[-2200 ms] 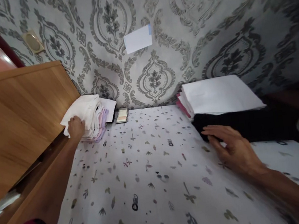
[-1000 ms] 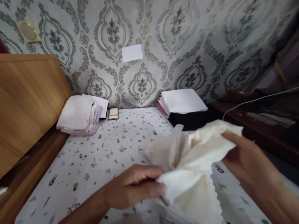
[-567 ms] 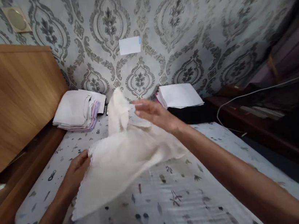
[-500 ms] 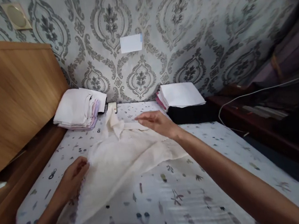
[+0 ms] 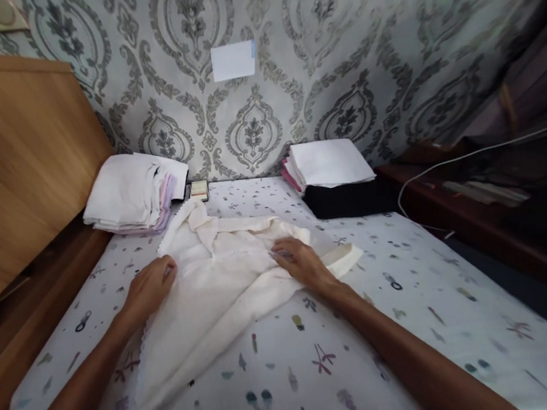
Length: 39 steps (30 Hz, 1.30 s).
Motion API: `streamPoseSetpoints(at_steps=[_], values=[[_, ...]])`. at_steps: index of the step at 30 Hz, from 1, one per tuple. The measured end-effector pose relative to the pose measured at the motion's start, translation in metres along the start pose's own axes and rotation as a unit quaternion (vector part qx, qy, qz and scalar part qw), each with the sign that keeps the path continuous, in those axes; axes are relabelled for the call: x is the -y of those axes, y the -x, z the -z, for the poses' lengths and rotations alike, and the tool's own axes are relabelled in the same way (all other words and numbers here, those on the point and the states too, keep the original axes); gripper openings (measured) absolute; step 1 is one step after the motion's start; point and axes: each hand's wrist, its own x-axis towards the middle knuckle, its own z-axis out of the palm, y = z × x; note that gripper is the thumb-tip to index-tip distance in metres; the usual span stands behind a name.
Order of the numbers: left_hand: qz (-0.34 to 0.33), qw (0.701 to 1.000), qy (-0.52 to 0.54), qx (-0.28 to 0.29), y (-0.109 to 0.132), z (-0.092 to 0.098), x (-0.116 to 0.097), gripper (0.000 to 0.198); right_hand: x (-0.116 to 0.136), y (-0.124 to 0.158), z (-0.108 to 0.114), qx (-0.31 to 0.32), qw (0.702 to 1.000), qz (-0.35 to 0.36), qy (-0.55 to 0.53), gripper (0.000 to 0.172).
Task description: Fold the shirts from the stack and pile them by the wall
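A thin cream garment (image 5: 223,279) with a scalloped left edge lies partly folded and wrinkled on a white printed sheet (image 5: 255,375). At that left edge, my left hand (image 5: 150,286) has its fingers curled together on the cloth. Over the garment's right part, my right hand (image 5: 304,265) is closed, its bent fingertips pressed into the fabric. A narrow end of the garment sticks out to the right beyond my right wrist. What lies under the fingers of both hands is hidden.
Folded white and lilac cloths (image 5: 125,194) are stacked at the back left, beside a small box (image 5: 199,190). White folded cloth (image 5: 331,162) rests on black cloth (image 5: 348,200) at the back right. A wooden panel (image 5: 22,171) bounds the left; a pale cable (image 5: 450,165) hangs right.
My right hand has come down onto the garment from above it. My left hand has moved up along the left edge. The garment's top part is spread flatter, and its right end now shows.
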Motion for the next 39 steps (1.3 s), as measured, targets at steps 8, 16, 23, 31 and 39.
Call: streamPoseSetpoints(at_steps=[8,16,23,31,39], values=[[0.061,0.997,-0.03,-0.029,-0.053,-0.011,0.02,0.022,-0.017,-0.036,0.034,-0.078,0.988,-0.12,0.057,0.042],[0.004,0.999,0.01,-0.051,-0.056,-0.023,0.03,0.022,-0.015,-0.071,0.052,0.018,0.984,-0.17,-0.043,0.016],[-0.056,0.988,0.084,-0.12,-0.073,-0.049,0.045,0.028,-0.01,-0.066,0.087,-0.015,0.992,-0.071,-0.106,0.015],[-0.014,0.985,0.092,-0.146,-0.082,-0.071,0.024,0.05,-0.024,-0.082,0.12,-0.183,0.968,0.053,0.166,0.024],[-0.027,0.995,0.032,-0.092,-0.065,-0.06,0.006,0.047,-0.05,-0.055,0.067,-0.084,0.946,-0.043,0.31,0.024]])
